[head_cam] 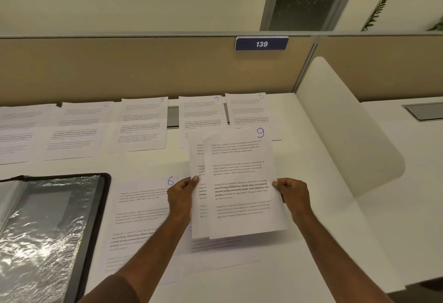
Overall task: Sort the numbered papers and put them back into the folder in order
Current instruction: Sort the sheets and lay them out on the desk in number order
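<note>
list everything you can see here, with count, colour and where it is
back-row papers: five, white, along the desk's far edge; numbers 3, 4 and 5 readable
paper 6: one, white, flat on the desk left of the hands
held papers: at least two, white, above the desk; top one marked 9
folder: one, black with clear sleeves, open at lower left
desk: one, white
partition: beige, behind the desk
sign 139: one, blue, on the partition top
divider: one, white, at right
left hand: grips the held papers' left edge
right hand: grips their right edge
</note>
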{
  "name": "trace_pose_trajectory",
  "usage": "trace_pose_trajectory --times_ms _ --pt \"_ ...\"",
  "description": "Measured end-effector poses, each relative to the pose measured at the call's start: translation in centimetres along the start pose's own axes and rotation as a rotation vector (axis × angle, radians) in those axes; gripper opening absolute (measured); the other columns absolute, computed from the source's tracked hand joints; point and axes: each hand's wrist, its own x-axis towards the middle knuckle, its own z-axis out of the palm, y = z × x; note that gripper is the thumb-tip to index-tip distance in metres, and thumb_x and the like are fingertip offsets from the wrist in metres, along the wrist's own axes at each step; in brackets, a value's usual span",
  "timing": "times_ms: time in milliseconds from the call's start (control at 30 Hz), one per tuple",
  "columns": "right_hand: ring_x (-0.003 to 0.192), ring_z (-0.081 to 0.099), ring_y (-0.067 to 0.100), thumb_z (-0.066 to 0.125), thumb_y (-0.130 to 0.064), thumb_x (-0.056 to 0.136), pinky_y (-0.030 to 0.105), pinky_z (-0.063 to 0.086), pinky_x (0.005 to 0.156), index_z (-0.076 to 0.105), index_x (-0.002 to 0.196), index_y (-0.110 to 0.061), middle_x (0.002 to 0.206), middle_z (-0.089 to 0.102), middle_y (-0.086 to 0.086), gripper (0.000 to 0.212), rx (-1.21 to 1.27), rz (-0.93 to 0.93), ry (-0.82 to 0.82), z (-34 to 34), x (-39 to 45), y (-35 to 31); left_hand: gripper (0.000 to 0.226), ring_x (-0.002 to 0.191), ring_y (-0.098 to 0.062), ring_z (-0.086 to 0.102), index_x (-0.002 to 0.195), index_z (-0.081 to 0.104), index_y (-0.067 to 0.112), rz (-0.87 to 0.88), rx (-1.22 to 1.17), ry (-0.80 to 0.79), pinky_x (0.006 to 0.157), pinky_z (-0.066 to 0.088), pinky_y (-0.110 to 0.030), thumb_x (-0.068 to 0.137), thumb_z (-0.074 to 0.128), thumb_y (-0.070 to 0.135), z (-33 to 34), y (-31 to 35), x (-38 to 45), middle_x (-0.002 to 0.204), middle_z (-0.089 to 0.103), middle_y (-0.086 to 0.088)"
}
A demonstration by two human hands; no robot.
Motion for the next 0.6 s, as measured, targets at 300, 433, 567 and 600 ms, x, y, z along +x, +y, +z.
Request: trace_pose_trajectory --times_ms 300,433,567,600 --pt "0.067 0.060 0.021 0.070 -0.009 0.093 0.030 0.048 0.063 0.074 0.080 -0.007 0.077 0.073 0.005 0.014 0.000 0.027 0.041 -5.2 1.8 1.3 0.009 0.078 -0.016 0.073 0.091 0.076 0.007 0.017 0.008 0.066 0.070 0.059 -0.025 0.087 0.078 0.014 1.0 0.2 0.1 0.084 0.077 -0.002" --pt "0.070 0.060 0.025 0.071 -0.006 0.091 0.038 0.051 0.072 0.075 0.081 -0.008 0.079 0.072 0.008 0.011 0.053 0.066 0.070 -7.4 2.6 2.0 0.010 0.075 -0.012 0.071 0.093 0.076 0.007 0.037 0.017 0.098 0.073 0.059 -0.024 0.086 0.078 0.014 1.0 0.3 0.2 0.081 0.075 0.004" --pt "0.072 0.059 0.026 0.071 -0.004 0.090 0.039 0.049 0.073 0.075 0.086 -0.003 0.079 0.070 0.011 0.006 0.085 0.093 0.087 -8.8 2.8 2.1 0.019 0.084 -0.020 0.070 0.097 0.076 0.001 0.041 0.031 0.124 0.086 0.058 -0.033 0.085 0.080 0.015 0.6 0.0 0.4 0.088 0.075 -0.003" --pt "0.070 0.059 0.026 0.071 -0.004 0.091 0.037 0.049 0.072 0.075 0.088 -0.001 0.079 0.070 0.011 0.005 0.091 0.095 0.089 -9.0 2.7 2.0 0.020 0.087 -0.022 0.070 0.098 0.076 0.001 0.038 0.036 0.129 0.087 0.057 -0.034 0.085 0.080 0.016 0.5 0.0 0.4 0.091 0.076 -0.006"
